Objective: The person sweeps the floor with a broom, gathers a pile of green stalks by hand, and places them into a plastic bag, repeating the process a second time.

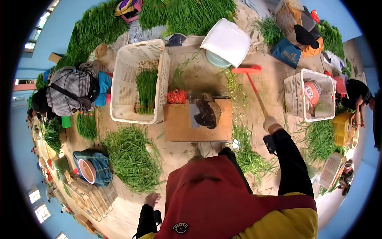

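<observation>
My right hand (272,125) is wrapped round the light handle of a broom (257,95), held out in front on the right. Its red head (247,69) is by the floor, close to a white padded seat (227,42). Bits of green stalk (234,83) lie scattered just below the head. Low on the left, my left hand (152,199) hangs empty with its fingers apart, near a heap of loose green trimmings (133,159). Before me stands a small wooden table (177,123) bearing a dark crumpled item (209,114) and red ties (176,96).
A white plastic crate (119,79) holds a bundle of green stalks (147,89). Another crate (292,95) stands at right. Long green stalks (199,16) are piled at the back. A person in a checked top (71,85) bends at left; another person (358,93) is at far right.
</observation>
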The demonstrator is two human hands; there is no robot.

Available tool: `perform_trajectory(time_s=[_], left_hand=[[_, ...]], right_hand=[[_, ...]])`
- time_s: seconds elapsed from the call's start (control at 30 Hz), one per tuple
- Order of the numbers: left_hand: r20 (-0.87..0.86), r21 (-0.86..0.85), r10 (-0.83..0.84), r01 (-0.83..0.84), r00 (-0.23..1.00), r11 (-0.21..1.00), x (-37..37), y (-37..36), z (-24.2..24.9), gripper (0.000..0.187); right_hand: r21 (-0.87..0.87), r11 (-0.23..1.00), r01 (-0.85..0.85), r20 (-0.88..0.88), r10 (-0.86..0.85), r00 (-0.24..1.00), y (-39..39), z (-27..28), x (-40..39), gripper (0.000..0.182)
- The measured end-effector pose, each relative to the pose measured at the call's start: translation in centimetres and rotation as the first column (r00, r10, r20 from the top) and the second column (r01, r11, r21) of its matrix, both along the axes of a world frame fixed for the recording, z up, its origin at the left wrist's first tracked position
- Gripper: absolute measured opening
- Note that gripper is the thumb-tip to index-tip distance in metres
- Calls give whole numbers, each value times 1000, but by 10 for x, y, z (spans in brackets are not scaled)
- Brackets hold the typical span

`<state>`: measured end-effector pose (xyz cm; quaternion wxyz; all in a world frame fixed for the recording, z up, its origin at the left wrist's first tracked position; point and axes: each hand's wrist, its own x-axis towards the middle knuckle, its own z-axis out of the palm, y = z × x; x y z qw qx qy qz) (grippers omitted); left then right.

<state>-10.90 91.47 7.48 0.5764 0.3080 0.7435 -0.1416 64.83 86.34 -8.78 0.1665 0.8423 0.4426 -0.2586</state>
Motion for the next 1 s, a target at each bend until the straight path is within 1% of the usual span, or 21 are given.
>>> perform_trajectory(time_s=[0.07,0.13,0.17,0.2,0.23,0.27,0.33,0.4,0.47,0.53,0.57,0.6,0.63,0.67,0.73,0.8,0.83,0.87,0.9,0.97,1.0], left_hand=[[4,-49,1,-1,1000,999,0,-7,-19,34],[89,-38,-87,91,992,995,-5,-14,-41,36],[84,1,-112,113,990,994,7,-10,-41,37],[116,40,-100,96,988,995,18,-4,-38,36],[127,60,-84,77,988,995,22,0,-41,36],[134,80,-63,53,989,995,24,2,-44,36],[145,100,-51,36,988,994,23,6,-47,35],[160,121,-26,7,987,993,24,8,-50,35],[151,112,15,-32,988,993,24,5,-51,32],[132,77,24,-35,991,996,24,-1,-47,30],[128,53,15,-22,992,998,22,-6,-50,30],[126,28,4,-8,992,1000,23,-8,-52,29],[137,-11,18,-17,990,1000,20,-10,-52,37],[134,-11,28,-27,991,1000,20,-11,-47,37],[116,61,51,-59,992,996,19,-14,-37,29],[98,74,97,-105,990,992,2,-27,-34,30],[78,78,139,-146,987,986,-7,-35,-32,31],[61,86,181,-186,982,979,-13,-41,-30,33],[23,50,207,-208,978,977,-21,-49,-28,34],[-20,10,262,-262,965,965,-23,-62,-13,38],[-20,0,262,-262,965,965,-25,-67,-15,38]], right_hand=[[-146,986,-79,-148,57,987,-26,46,-8,27],[-129,981,-145,-150,125,981,-72,54,2,32],[-136,990,-43,-171,19,985,-69,94,-6,37],[-143,988,58,-190,-85,978,-60,154,-14,42],[-191,981,17,-207,-57,977,-62,186,-12,45],[-238,971,-30,-227,-26,974,-67,203,-10,47],[-156,982,-108,-255,65,965,-108,203,17,55],[-248,967,58,-301,-134,944,-85,281,-17,59],[-306,866,395,-379,-492,784,-66,323,-59,62],[-294,782,549,-455,-620,639,-58,319,-81,63],[-284,745,603,-540,-644,541,-49,315,-88,61],[-284,752,595,-542,-638,548,-34,310,-94,61],[-273,761,589,-593,-615,520,-13,304,-98,62],[-264,768,584,-641,-592,488,7,297,-102,62],[-152,847,509,-705,-454,545,48,261,-103,60],[104,958,266,-665,-132,735,81,186,-91,60],[270,962,53,-516,98,851,104,160,-90,53],[391,902,-183,-318,319,893,135,134,-88,47],[75,936,-344,-172,352,920,195,90,-87,28],[106,853,-512,-89,521,849,228,31,-69,18],[96,854,-512,-92,520,849,234,26,-61,18]])
